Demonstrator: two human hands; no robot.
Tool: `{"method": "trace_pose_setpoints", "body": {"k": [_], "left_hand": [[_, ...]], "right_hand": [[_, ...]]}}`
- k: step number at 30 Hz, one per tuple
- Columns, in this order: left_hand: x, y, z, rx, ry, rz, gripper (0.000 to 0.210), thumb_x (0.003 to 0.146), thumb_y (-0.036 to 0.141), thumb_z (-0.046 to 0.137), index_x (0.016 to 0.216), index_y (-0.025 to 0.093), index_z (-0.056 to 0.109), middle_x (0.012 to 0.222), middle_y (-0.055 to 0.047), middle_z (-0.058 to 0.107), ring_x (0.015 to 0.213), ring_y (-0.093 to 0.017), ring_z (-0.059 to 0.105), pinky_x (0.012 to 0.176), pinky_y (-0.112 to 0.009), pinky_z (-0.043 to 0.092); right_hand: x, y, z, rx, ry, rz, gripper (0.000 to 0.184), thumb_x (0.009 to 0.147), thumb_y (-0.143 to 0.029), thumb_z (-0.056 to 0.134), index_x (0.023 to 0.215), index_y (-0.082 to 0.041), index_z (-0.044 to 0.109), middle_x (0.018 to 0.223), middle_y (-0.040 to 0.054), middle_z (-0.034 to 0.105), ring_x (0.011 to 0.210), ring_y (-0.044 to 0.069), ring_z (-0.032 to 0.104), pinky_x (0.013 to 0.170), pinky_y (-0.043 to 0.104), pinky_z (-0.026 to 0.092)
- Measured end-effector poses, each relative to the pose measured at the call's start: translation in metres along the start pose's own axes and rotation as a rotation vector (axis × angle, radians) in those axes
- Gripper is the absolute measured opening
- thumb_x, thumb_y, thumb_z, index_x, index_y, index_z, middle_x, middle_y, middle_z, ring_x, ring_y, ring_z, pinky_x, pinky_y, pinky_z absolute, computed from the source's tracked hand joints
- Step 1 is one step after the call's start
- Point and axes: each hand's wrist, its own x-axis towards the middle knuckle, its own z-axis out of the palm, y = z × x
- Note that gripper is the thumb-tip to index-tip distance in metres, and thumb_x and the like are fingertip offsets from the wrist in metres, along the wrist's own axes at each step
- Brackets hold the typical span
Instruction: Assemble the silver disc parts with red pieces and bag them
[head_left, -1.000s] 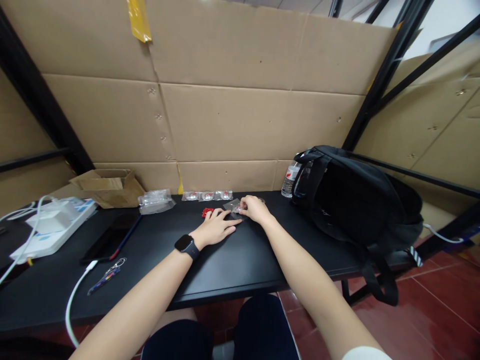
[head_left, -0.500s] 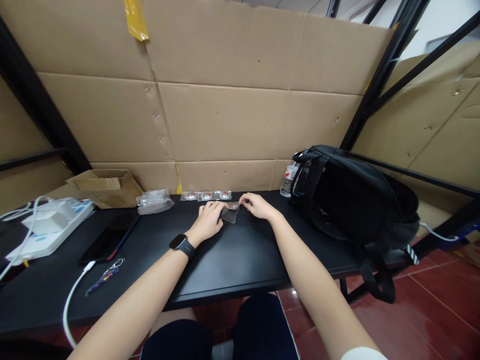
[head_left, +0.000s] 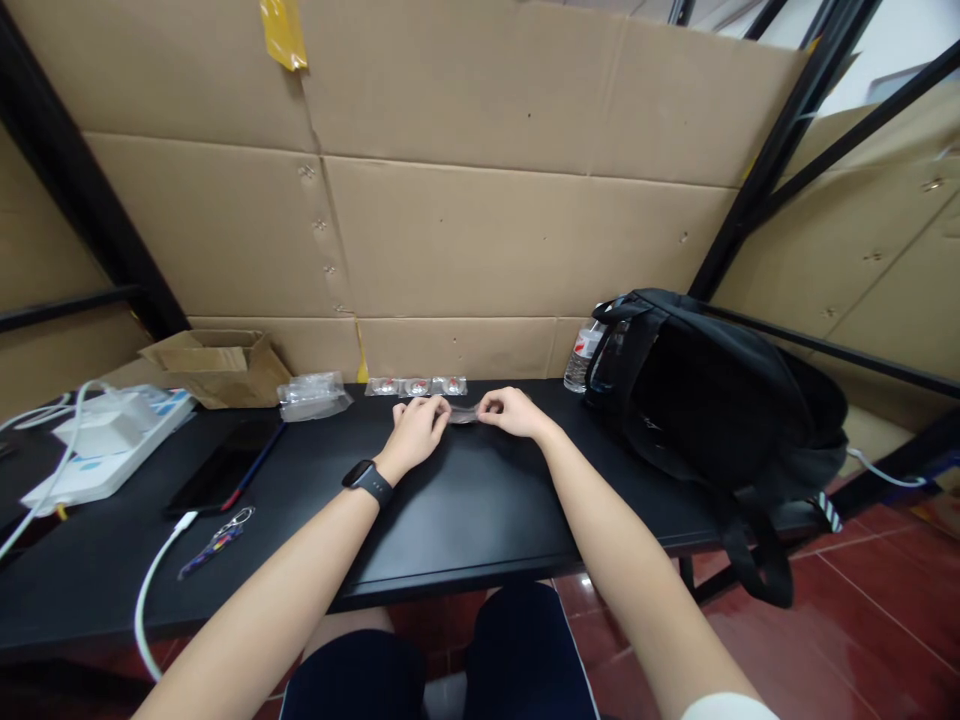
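Observation:
Between my two hands a small clear plastic bag (head_left: 463, 414) is held just over the black table, seen nearly edge-on. My left hand (head_left: 420, 430), with a dark watch (head_left: 366, 480) on its wrist, pinches the bag's left end. At the other end, the fingertips of my right hand (head_left: 510, 412) pinch it too. What the bag holds, if anything, is too small to make out. Behind my hands, by the cardboard wall, three clear packets (head_left: 416, 387) with round silvery items and red marks lie in a row.
Left of my hands are a stack of clear plastic bags (head_left: 313, 396), a brown paper bag (head_left: 217, 370), a phone (head_left: 225, 468), a keychain (head_left: 217, 545) and a white power strip (head_left: 112, 460). On the right, a black backpack (head_left: 720, 400) stands beside a water bottle (head_left: 582, 358).
The plastic bag has tilted from showing its face to nearly edge-on, stretched between both hands. My left fingers have closed in more on its end. The whole view has shifted slightly.

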Motion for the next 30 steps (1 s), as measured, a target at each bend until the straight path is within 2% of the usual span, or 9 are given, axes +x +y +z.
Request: {"method": "trace_pose_setpoints", "body": {"k": [3, 5, 8, 10, 13, 16, 20, 23, 30], "left_hand": [[0.001, -0.003, 0.002, -0.045, 0.011, -0.067, 0.012, 0.097, 0.030, 0.047, 0.104, 0.026, 0.056, 0.094, -0.001, 0.074, 0.105, -0.024, 0.061, 0.089, -0.040, 0.032], [0.000, -0.003, 0.005, -0.059, 0.006, -0.103, 0.019, 0.095, 0.028, 0.049, 0.114, 0.026, 0.051, 0.089, -0.001, 0.075, 0.104, -0.024, 0.062, 0.087, -0.039, 0.032], [-0.003, 0.000, 0.007, -0.024, 0.007, -0.111, 0.035, 0.093, 0.026, 0.052, 0.127, 0.025, 0.044, 0.085, -0.001, 0.075, 0.102, -0.026, 0.062, 0.087, -0.040, 0.031], [-0.004, 0.002, 0.007, 0.027, 0.012, -0.084, 0.034, 0.094, 0.025, 0.052, 0.128, 0.025, 0.046, 0.084, -0.002, 0.075, 0.102, -0.026, 0.061, 0.089, -0.041, 0.030], [-0.005, 0.005, 0.006, 0.101, -0.011, -0.033, 0.022, 0.097, 0.027, 0.049, 0.117, 0.028, 0.059, 0.089, -0.004, 0.074, 0.105, -0.026, 0.058, 0.091, -0.044, 0.029], [-0.006, 0.006, 0.005, 0.154, -0.042, 0.025, 0.026, 0.100, 0.033, 0.044, 0.108, 0.030, 0.069, 0.104, -0.006, 0.072, 0.113, -0.028, 0.052, 0.093, -0.046, 0.030], [-0.006, 0.005, 0.006, 0.172, -0.062, 0.086, 0.030, 0.097, 0.047, 0.050, 0.107, 0.030, 0.072, 0.126, -0.008, 0.065, 0.126, -0.032, 0.044, 0.096, -0.049, 0.031], [-0.006, 0.003, 0.007, 0.145, -0.109, 0.087, 0.025, 0.089, 0.044, 0.061, 0.107, 0.029, 0.070, 0.122, -0.007, 0.069, 0.129, -0.033, 0.043, 0.098, -0.051, 0.029], [-0.002, 0.001, 0.006, 0.060, -0.048, -0.042, 0.021, 0.096, 0.030, 0.050, 0.104, 0.029, 0.069, 0.107, -0.005, 0.075, 0.117, -0.028, 0.054, 0.095, -0.047, 0.029]], "right_hand": [[0.001, 0.004, 0.004, 0.181, -0.008, 0.092, 0.006, 0.077, -0.017, 0.066, 0.083, -0.016, 0.065, 0.072, 0.0004, 0.071, 0.065, 0.013, 0.064, 0.067, 0.022, 0.048], [0.002, 0.006, 0.011, 0.248, -0.008, 0.149, 0.021, 0.074, -0.014, 0.066, 0.095, -0.018, 0.060, 0.068, -0.0018, 0.071, 0.058, 0.012, 0.062, 0.061, 0.021, 0.048], [0.002, 0.008, 0.019, 0.229, -0.012, 0.162, 0.045, 0.073, -0.011, 0.066, 0.115, -0.022, 0.051, 0.064, -0.0060, 0.070, 0.053, 0.011, 0.061, 0.057, 0.019, 0.046], [0.002, 0.008, 0.020, 0.155, -0.020, 0.130, 0.052, 0.074, -0.010, 0.065, 0.122, -0.024, 0.050, 0.065, -0.0072, 0.070, 0.056, 0.011, 0.063, 0.060, 0.019, 0.046], [0.002, 0.005, 0.018, -0.021, -0.035, 0.069, 0.039, 0.077, -0.009, 0.061, 0.113, -0.023, 0.064, 0.069, -0.0054, 0.071, 0.064, 0.012, 0.064, 0.068, 0.020, 0.046], [0.003, 0.003, 0.015, -0.182, -0.063, 0.021, 0.029, 0.080, -0.009, 0.057, 0.097, -0.022, 0.077, 0.071, -0.0023, 0.068, 0.067, 0.013, 0.062, 0.072, 0.023, 0.045], [0.004, 0.004, 0.017, -0.266, -0.011, -0.101, 0.030, 0.071, -0.013, 0.074, 0.100, -0.021, 0.079, 0.098, 0.0050, 0.067, 0.087, 0.017, 0.063, 0.086, 0.028, 0.046], [0.004, 0.005, 0.019, -0.277, -0.013, -0.139, 0.027, 0.072, -0.012, 0.077, 0.098, -0.019, 0.078, 0.103, 0.0071, 0.069, 0.095, 0.020, 0.063, 0.090, 0.030, 0.046], [0.003, 0.000, 0.011, -0.121, -0.014, -0.059, 0.016, 0.091, -0.019, 0.061, 0.099, -0.021, 0.075, 0.087, 0.0016, 0.075, 0.080, 0.015, 0.066, 0.077, 0.025, 0.044]]}}
